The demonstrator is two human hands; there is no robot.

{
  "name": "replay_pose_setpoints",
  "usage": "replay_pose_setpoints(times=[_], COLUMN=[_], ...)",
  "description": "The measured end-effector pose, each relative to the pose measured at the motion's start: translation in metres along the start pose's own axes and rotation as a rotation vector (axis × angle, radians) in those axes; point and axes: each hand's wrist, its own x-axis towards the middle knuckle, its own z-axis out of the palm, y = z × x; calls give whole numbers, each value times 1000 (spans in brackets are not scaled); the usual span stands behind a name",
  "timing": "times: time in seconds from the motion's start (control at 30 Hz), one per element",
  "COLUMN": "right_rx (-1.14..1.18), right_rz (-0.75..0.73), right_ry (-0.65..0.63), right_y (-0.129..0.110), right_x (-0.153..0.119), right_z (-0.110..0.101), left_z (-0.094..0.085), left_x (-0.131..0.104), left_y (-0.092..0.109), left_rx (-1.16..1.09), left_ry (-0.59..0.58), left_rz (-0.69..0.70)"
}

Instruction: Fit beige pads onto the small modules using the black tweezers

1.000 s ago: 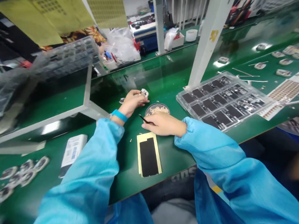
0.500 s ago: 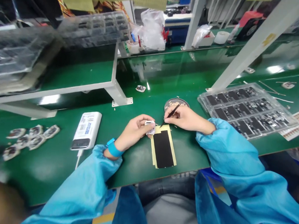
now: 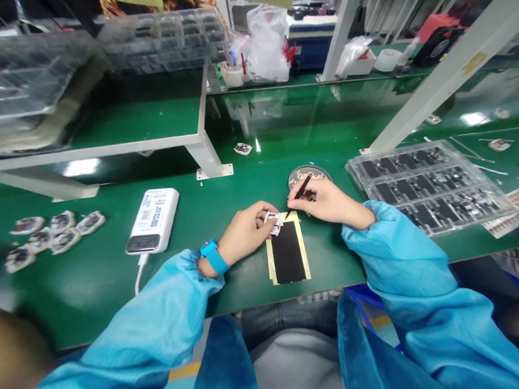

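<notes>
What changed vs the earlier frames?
The left hand brought the small white frame-shaped part toward the person, to the yellow-bordered black rectangular sheet. The slim black tool in the right hand swung to point down at that sheet's top edge. Both hands kept their hold. In place: round grey dish, clear plastic tray, white rectangular device.

My small white part (image 3: 273,223) and my thin black tool (image 3: 303,186).
My left hand (image 3: 246,231) pinches the white part at the top left corner of a flat black sheet (image 3: 290,255) with yellow edges. The black tool slants in my right hand (image 3: 315,198), its tip pointing down near the sheet's top edge.
</notes>
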Motion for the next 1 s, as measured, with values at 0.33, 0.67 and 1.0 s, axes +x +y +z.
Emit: replay_pose_setpoints(times=[0.33,0.67,1.0], right_rx=[17,27,-67], right_rz=[-1,27,-317], right_ry=[-10,5,297], right_y=[-2,-7,-23], right_x=[0,-3,-8], right_z=[4,2,10], left_z=[3,2,-2], left_x=[2,3,10], left_y=[3,5,18], left_rx=[-17,-132,-301], left_ry=[12,-4,61], left_rz=[-37,-89,-200])
